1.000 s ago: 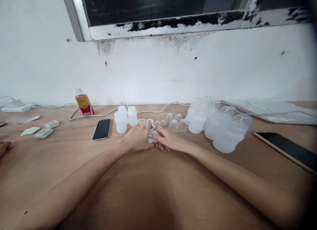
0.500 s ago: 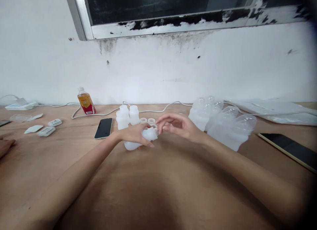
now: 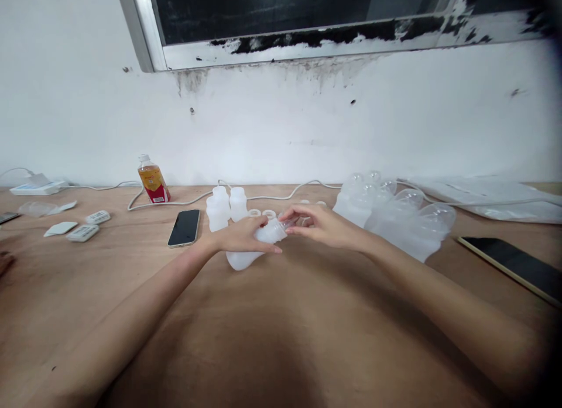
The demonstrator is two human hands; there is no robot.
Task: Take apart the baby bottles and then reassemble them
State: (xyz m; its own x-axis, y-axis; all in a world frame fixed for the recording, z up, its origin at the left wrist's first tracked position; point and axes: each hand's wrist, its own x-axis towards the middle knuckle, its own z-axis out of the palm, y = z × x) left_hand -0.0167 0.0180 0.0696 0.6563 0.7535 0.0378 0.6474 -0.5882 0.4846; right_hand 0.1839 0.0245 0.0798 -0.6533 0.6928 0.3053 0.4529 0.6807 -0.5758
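My left hand (image 3: 239,235) is wrapped round a white translucent bottle (image 3: 244,260), which lies tilted with its threaded neck pointing right. At that neck, my right hand (image 3: 322,223) pinches a clear plastic cap (image 3: 290,223), partly hidden by the fingers. Just behind my left hand stand a few white bottles (image 3: 217,212) without domes. Pale rings (image 3: 268,213) lie on the table behind the held bottle. Right of my right hand, several white bottles with clear domed tops (image 3: 401,226) stand in a group.
A black phone (image 3: 184,228) lies left of the bottles, another phone (image 3: 513,267) at the right. A drink bottle (image 3: 153,181) stands by the wall near a white cable (image 3: 285,196). Labelled white items (image 3: 82,233) and another person's hand (image 3: 5,261) are at the left, plastic bags (image 3: 492,197) at back right.
The held bottle has shifted slightly right, its neck now turned more toward my right hand. My right fingers have closed in on the clear cap at the neck. The other person's hand has drawn back left.
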